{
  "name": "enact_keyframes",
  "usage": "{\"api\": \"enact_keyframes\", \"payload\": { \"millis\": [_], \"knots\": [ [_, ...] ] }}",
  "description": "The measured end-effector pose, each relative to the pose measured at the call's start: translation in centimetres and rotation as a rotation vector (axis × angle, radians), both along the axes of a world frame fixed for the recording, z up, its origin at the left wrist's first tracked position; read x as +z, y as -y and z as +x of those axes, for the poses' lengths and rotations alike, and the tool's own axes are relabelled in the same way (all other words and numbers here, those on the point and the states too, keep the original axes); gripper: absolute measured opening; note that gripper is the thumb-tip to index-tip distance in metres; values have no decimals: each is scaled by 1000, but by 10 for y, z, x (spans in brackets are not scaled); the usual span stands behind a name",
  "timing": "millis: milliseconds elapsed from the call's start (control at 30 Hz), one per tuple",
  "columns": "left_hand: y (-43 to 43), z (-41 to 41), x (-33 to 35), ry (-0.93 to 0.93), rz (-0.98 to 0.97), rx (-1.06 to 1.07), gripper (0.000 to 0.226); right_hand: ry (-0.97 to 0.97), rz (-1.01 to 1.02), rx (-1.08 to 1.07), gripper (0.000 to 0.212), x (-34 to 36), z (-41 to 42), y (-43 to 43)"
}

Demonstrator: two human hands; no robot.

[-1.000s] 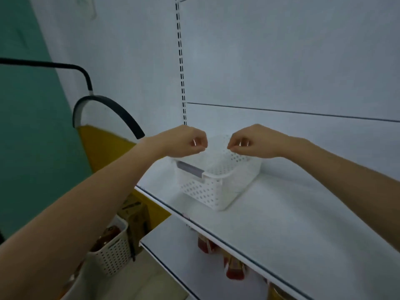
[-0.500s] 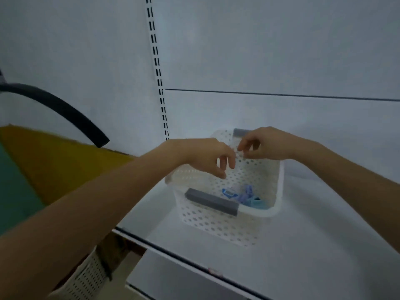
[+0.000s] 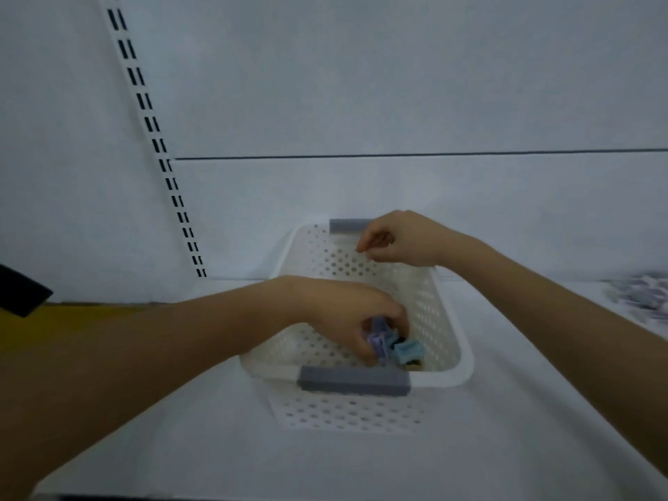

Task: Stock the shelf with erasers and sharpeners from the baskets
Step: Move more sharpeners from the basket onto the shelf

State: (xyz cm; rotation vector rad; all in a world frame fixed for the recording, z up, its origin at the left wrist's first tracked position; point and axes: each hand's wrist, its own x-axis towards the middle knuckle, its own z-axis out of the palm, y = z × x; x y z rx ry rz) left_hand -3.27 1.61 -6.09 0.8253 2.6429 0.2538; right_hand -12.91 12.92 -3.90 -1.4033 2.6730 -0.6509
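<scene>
- Since half a second ago, my left hand (image 3: 347, 312) has dropped from above the basket's (image 3: 466, 359) rim down inside it, and the view has come closer over the basket.
- My left hand now has its fingers curled round a small lilac piece (image 3: 379, 343) low in the basket, toward the near wall. I cannot tell whether it is an eraser or a sharpener.
- A light blue piece (image 3: 408, 350) lies on the basket floor just beside the lilac one, on its right, touching or almost touching it.
- My right hand (image 3: 405, 240) hovers over the basket's far rim with its fingers curled and thumb and forefinger drawn together. Whether they pinch something tiny I cannot tell.
- That hand is just right of the far grey handle (image 3: 345, 226). The near grey handle (image 3: 354, 381) sits on the rim closest to me, in front of my left hand.
- The basket is white and perforated, and it stands upright on the white shelf (image 3: 506, 446), its far end close to the back panel.
- Well to the right of the basket, a blurred heap of pale lilac items (image 3: 643, 294) lies on the shelf.
- Left of the basket, a slotted upright (image 3: 170, 182) runs up the back panel, and further left a yellow panel (image 3: 72, 320) shows.
</scene>
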Motion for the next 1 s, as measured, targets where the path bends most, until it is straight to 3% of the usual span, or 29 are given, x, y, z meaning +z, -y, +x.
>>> {"api": "enact_keyframes", "payload": {
  "millis": [333,667,767,867,1000],
  "knots": [
    [0,1,-1,-30,16,-19,39,12,27,28,12,-2,-3,1],
    [10,-4,10,-78,-145,61,20,0,16,73,13,4,-7,-2],
    [26,-4,29,-161,-188,153,17,-96,76,71,11,25,-6,-8],
    [40,0,52,-236,-187,257,20,-136,259,122,16,49,14,-12],
    [44,3,65,-282,-180,313,19,-33,792,255,40,44,65,-8]
  ]
}}
